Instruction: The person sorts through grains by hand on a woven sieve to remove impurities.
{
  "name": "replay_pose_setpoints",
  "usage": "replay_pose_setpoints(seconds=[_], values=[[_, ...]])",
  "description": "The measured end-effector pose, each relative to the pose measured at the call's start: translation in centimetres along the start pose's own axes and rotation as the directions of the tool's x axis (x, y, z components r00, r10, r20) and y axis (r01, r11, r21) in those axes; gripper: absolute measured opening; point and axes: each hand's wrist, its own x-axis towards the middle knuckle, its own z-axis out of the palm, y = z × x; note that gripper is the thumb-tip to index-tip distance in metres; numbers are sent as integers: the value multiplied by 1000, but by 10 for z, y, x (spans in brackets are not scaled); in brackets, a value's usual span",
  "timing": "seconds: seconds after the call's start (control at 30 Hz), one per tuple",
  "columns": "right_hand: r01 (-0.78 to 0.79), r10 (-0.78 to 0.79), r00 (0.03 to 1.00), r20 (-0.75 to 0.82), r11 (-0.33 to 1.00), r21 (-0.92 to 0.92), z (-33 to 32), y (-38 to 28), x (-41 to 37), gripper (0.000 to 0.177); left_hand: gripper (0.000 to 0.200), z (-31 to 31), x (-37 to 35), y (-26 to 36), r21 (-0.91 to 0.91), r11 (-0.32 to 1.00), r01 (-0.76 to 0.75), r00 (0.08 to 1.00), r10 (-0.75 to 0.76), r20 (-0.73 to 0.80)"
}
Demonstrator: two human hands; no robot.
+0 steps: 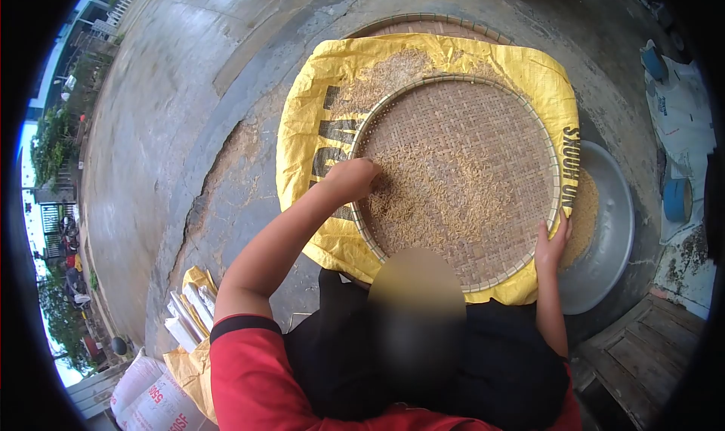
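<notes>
A round woven bamboo tray [453, 114] lies over a yellow sack [317, 106] on the concrete ground. Unhusked rice grains [438, 197] are spread across the tray's middle. My left hand [353, 179] rests inside the tray's left rim, fingers curled on the grains. My right hand [553, 244] grips the tray's right rim, thumb on top. More grains [385, 72] lie loose on the sack behind the tray.
A metal basin [612, 227] with grain in it sits under the sack's right edge. Another woven tray's rim [430, 20] shows behind the sack. Folded sacks [189, 310] lie at the lower left, wooden boards [634, 355] at the lower right.
</notes>
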Motion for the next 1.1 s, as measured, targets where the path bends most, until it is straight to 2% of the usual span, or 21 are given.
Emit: replay_pose_setpoints(seconds=[0.17, 0.47, 0.53, 0.67, 0.8, 0.9, 1.03, 1.1], values=[[1, -1, 1000, 7, 1000, -17, 0, 0, 0, 57, 18, 1, 0, 0, 12, 1000, -17, 1000, 17, -7], [-22, 22, 1000, 15, 1000, 20, 1, 2, 1, 57, 10, 9, -1, 1, 191, 977, -90, 996, 92, -3], [-27, 27, 1000, 11, 1000, 2, 1, 2, 0, 57, 6, 9, -3, 3, 250, 954, -165, 981, 186, -63], [-61, 61, 998, 9, 998, -21, -1, -1, 0, 58, 3, 13, -3, 8, 299, 921, -249, 956, 283, -74], [-62, 63, 998, 9, 995, -73, -3, -4, 0, 58, 5, 12, -1, 8, 308, 918, -250, 959, 279, -51], [-33, 34, 999, 14, 997, -66, -2, -1, 0, 58, 5, 13, 0, 4, 329, 904, -273, 944, 317, -88], [-11, 10, 1000, -17, 998, -62, 1, 3, 0, 58, 5, 13, -1, 5, 345, 895, -284, 944, 324, -62], [4, -4, 1000, -29, 1000, -6, 1, 1, -1, 57, 4, 13, -1, 7, 326, 906, -269, 948, 309, -77]])
